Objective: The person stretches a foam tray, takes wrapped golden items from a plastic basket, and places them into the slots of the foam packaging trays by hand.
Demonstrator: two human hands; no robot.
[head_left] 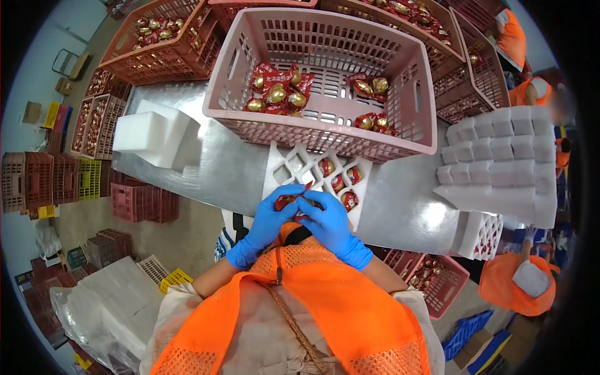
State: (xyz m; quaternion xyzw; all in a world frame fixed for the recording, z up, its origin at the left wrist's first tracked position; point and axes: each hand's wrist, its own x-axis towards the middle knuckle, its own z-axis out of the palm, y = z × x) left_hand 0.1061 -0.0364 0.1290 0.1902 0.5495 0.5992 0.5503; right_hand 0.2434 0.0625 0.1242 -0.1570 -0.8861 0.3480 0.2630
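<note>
In blue gloves, my left hand and my right hand meet close to my body, fingers curled around a red-wrapped packet. Fingers cover most of it; a red tip pokes up between them. Just beyond lies a white foam tray with diamond-shaped compartments. Several red-and-gold packets sit in its right-hand compartments. Behind the tray stands a pink plastic crate, tilted towards me, with loose packets of gold, egg-like pieces in red printed film.
White foam blocks lie on the metal table at left. Stacked foam trays rise at right. Full crates line the back. A co-worker in an orange vest is at the right.
</note>
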